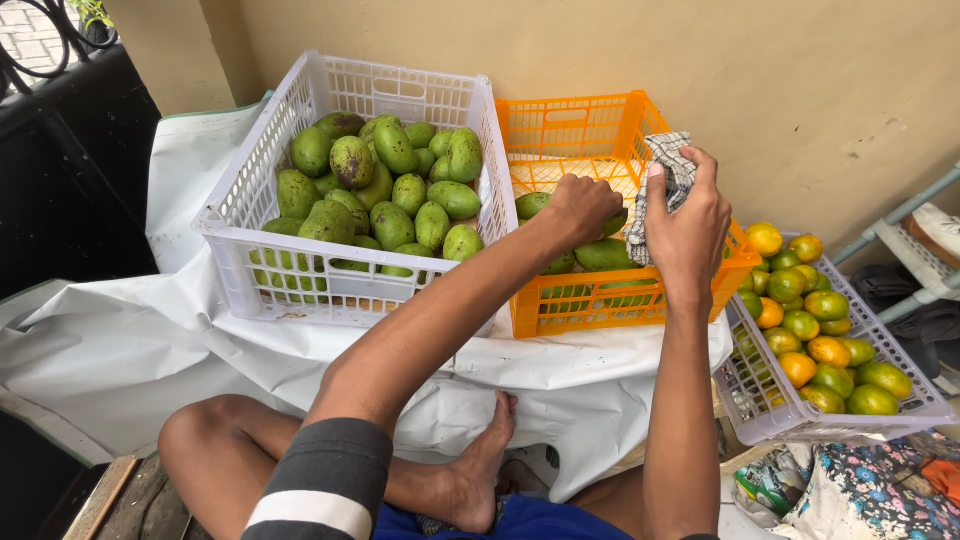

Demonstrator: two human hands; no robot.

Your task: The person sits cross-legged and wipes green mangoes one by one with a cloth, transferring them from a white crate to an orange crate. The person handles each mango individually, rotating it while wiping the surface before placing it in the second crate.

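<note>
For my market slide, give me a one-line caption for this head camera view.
Left hand reaches among green mangoes in an orange crate; right hand holds a checked cloth.

Soft, even daylight fills the scene with no glare and only faint shadows under the white crate (345, 180) and orange crate (600, 200), focus is sharp throughout, while the far-left corner is dim and straight edges bow slightly toward the borders.

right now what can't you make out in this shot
Head view only:
- Which mango the left hand grips: the fist hides it.
- Orange crate contents: hands and checked cloth cover most.
- Right hand palm: faces away.
- Citrus crate far corner: cut by the frame edge.
</note>
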